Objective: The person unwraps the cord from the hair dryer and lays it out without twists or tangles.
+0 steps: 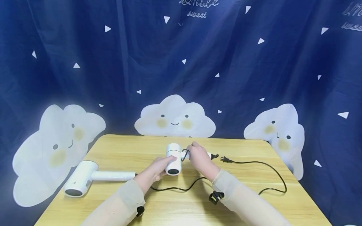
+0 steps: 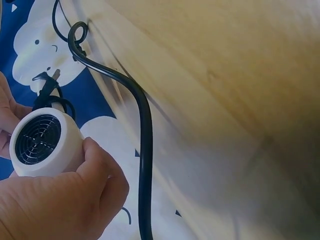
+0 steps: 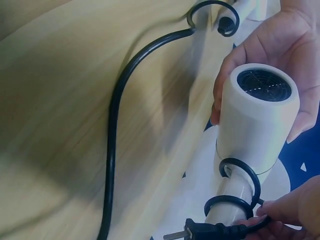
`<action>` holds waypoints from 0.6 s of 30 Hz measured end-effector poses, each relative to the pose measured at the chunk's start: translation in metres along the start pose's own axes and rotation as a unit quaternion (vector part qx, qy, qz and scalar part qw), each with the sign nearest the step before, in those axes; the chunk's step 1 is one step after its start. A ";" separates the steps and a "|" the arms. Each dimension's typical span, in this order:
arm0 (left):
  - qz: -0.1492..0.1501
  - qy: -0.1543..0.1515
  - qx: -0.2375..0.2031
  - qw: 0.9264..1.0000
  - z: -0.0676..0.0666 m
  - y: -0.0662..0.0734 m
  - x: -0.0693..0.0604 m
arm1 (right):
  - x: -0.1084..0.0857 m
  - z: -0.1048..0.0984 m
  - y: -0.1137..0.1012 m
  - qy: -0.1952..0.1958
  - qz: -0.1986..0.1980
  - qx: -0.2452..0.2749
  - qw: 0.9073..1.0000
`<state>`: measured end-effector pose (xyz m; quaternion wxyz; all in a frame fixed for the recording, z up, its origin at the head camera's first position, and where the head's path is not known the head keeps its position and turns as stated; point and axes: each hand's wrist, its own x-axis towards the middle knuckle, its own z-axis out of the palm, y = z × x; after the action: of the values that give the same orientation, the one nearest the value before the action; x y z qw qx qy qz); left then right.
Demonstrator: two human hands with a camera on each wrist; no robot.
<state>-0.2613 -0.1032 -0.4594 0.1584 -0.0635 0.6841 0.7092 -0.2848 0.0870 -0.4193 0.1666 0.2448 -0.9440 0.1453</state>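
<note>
A white hair dryer is held above the table by my left hand, whose thumb and fingers grip its barrel. In the left wrist view the dark round grille faces the camera. A black power cord loops round the handle, as the right wrist view shows. My right hand pinches that cord beside the handle, and the two-pin plug sticks out close to these fingers. Past my right hand, the handle's black end is visible.
A second white hair dryer lies at the table's left side, handle pointing right. Its black cord runs under my arms and curves to a plug on the right. The wooden table meets a blue curtain behind.
</note>
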 end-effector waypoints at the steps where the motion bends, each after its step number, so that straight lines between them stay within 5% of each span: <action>1: -0.001 0.001 0.001 1.000 0.000 0.000 0.000 | 0.001 0.000 -0.001 -0.003 0.000 0.001 1.000; 11: 0.000 0.008 -0.004 1.000 0.000 0.001 -0.002 | 0.013 -0.014 -0.005 -0.032 -0.037 -0.027 0.998; 18: 0.003 0.008 -0.004 1.000 0.000 0.000 -0.004 | 0.022 -0.024 -0.001 -0.046 -0.128 -0.041 0.990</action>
<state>-0.2578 -0.1038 -0.4578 0.1506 -0.0677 0.6828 0.7117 -0.2964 0.0858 -0.3889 0.1501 0.3632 -0.9167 0.0728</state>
